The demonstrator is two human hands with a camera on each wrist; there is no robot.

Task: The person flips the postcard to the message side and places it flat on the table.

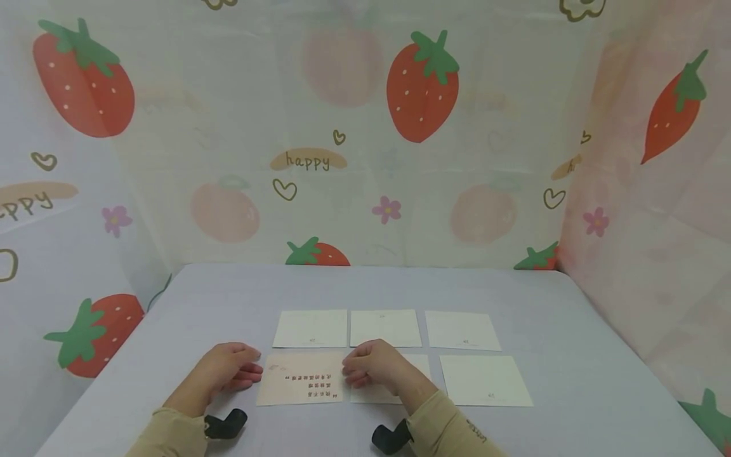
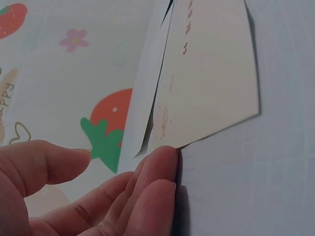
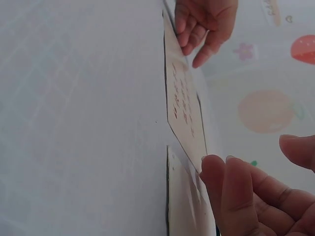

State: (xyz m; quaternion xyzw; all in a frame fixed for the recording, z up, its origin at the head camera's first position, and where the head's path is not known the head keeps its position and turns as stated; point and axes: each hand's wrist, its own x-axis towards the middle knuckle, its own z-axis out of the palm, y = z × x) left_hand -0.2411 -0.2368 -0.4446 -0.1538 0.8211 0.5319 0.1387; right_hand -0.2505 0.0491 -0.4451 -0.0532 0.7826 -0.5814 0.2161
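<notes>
A cream card with red-brown characters point(image 1: 302, 379) lies flat on the table, its print upside down from my side. At its left edge is my left hand point(image 1: 228, 367), fingers loosely bent and thumb apart from them; in the left wrist view the fingertips point(image 2: 160, 164) meet the card's corner. Near its right edge my right hand point(image 1: 379, 368) is held low, partly covering a blank-faced card point(image 1: 419, 365) beside it. The right wrist view shows that thumb point(image 3: 300, 150) apart from the fingers point(image 3: 236, 184). Neither hand holds anything.
Three pale cards, left point(image 1: 311, 330), middle point(image 1: 385, 329) and right point(image 1: 461, 331), form the back row. Another pale card point(image 1: 485, 381) lies at the front right. The white tabletop point(image 1: 228, 298) meets strawberry-printed cloth walls point(image 1: 365, 216). Black mounts sit at both wrists.
</notes>
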